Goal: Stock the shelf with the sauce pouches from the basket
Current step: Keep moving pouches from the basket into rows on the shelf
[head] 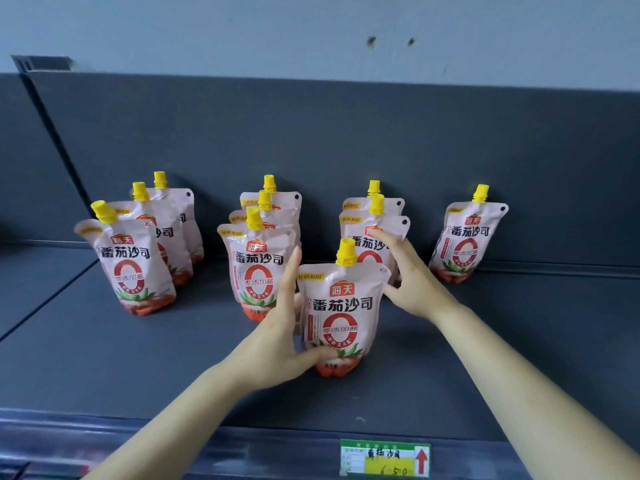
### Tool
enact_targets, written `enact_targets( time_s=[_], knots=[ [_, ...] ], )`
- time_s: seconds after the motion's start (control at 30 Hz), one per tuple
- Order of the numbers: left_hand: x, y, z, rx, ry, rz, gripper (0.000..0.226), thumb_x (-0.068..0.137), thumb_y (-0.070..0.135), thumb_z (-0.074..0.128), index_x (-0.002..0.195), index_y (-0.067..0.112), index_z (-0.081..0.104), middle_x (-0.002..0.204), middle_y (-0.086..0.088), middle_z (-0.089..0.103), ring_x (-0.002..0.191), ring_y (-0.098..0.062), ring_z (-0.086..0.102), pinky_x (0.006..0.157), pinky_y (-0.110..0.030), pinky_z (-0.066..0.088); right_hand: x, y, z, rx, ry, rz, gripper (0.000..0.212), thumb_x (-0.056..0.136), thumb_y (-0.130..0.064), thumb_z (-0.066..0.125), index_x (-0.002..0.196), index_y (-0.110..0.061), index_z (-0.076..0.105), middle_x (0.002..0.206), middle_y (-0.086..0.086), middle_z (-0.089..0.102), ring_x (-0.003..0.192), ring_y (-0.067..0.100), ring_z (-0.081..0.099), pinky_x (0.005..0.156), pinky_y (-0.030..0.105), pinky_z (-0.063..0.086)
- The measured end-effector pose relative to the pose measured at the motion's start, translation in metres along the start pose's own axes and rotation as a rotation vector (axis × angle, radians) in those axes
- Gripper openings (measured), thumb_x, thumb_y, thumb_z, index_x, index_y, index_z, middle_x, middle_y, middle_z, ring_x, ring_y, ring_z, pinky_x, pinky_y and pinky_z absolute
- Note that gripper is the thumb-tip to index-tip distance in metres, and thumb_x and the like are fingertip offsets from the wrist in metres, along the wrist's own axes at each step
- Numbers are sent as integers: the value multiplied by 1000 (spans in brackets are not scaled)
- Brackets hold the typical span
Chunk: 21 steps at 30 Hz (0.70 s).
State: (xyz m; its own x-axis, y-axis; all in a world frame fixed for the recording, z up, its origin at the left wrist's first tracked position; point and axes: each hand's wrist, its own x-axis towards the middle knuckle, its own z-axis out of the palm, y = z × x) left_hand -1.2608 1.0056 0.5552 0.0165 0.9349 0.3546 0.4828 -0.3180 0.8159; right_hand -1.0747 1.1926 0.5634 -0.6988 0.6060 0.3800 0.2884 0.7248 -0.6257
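Sauce pouches (135,268) stand in rows on the dark shelf (104,358), where the left hand (277,344) grips the front pouch (341,317) upright and the right hand (412,282) rests straight fingers (384,239) on the pouch behind (398,225) it, above a green price tag (384,457).

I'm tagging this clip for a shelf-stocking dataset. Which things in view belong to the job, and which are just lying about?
Job: front pouch, held by the left hand; pouch behind, touched by the right hand; stocked pouches; shelf.
Lying about: price tag; wall.
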Motion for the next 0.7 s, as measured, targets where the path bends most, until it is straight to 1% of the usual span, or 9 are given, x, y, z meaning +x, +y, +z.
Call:
enact_targets(
  time_s=[0.07, 0.13, 0.23, 0.3, 0.33, 0.4, 0.47, 0.6, 0.7],
  knots=[
    [0, -2, 0, -10, -14, -22, 132, 77, 2, 78, 134, 65, -24, 136, 11, 50, 119, -2, 58, 95, -25, 52, -3, 1, -3, -87, -25, 52, 101, 84, -4, 71, 140, -62, 11, 149, -10, 25, 136, 13, 38, 104, 41, 47],
    [1, 0, -1, -25, -44, -48, 133, 77, 3, 78, 132, 65, -27, 136, 32, 44, 122, 7, 52, 98, -23, 49, -8, -1, -5, -173, 44, 105, 106, 83, -6, 72, 142, -61, 4, 146, -11, 24, 128, 15, 45, 100, 41, 49],
    [3, 7, 3, -74, -83, -55, 126, 79, -3, 74, 131, 59, -24, 118, 63, 30, 116, 26, 41, 93, -9, 45, -29, -17, -6, -115, 363, 78, 90, 87, -7, 67, 147, -50, 15, 143, -10, 29, 118, 12, 51, 99, 35, 49],
    [5, 7, 6, -189, -47, -50, 121, 78, -10, 73, 138, 54, -11, 127, 45, 45, 120, 10, 52, 91, -19, 51, -52, -42, -1, 46, 504, 64, 65, 89, -20, 66, 140, -43, 33, 136, -14, 42, 111, 10, 57, 88, 23, 51],
    [7, 9, 8, -244, -17, -47, 119, 77, -10, 73, 143, 50, -4, 132, 27, 53, 121, -4, 57, 91, -30, 54, -63, -58, 2, 160, 480, 84, 53, 86, -34, 66, 133, -42, 41, 130, -18, 50, 109, 7, 60, 84, 20, 51],
    [13, 25, 6, -350, 4, -42, 104, 78, -8, 73, 147, 36, 10, 128, 2, 62, 116, -23, 63, 89, -46, 56, -75, -93, 6, 462, 278, 159, 56, 76, -56, 70, 126, -37, 51, 121, -17, 63, 108, 7, 64, 84, 24, 53],
    [25, 49, -3, -409, -54, -43, 84, 80, -6, 71, 142, 28, 25, 120, -4, 68, 108, -26, 67, 86, -46, 57, -77, -115, 6, 752, 159, 258, 58, 74, -42, 76, 126, -29, 53, 117, -8, 69, 107, 11, 67, 83, 29, 56],
    [44, 84, -24, -335, -143, -93, 55, 81, 12, 75, 128, 29, 51, 112, -2, 70, 97, -19, 72, 73, -39, 60, -66, -139, -9, 1043, 270, 420, 40, 75, -18, 70, 113, -30, 63, 105, -2, 75, 93, 19, 73, 76, 39, 60],
    [43, 87, -34, -304, -172, -99, 60, 71, 22, 85, 125, 29, 58, 118, -1, 67, 101, -18, 70, 81, -35, 59, -67, -149, -19, 1165, 289, 503, 30, 84, -17, 65, 113, -25, 66, 107, 6, 75, 91, 25, 74, 72, 45, 61]
  ],
)
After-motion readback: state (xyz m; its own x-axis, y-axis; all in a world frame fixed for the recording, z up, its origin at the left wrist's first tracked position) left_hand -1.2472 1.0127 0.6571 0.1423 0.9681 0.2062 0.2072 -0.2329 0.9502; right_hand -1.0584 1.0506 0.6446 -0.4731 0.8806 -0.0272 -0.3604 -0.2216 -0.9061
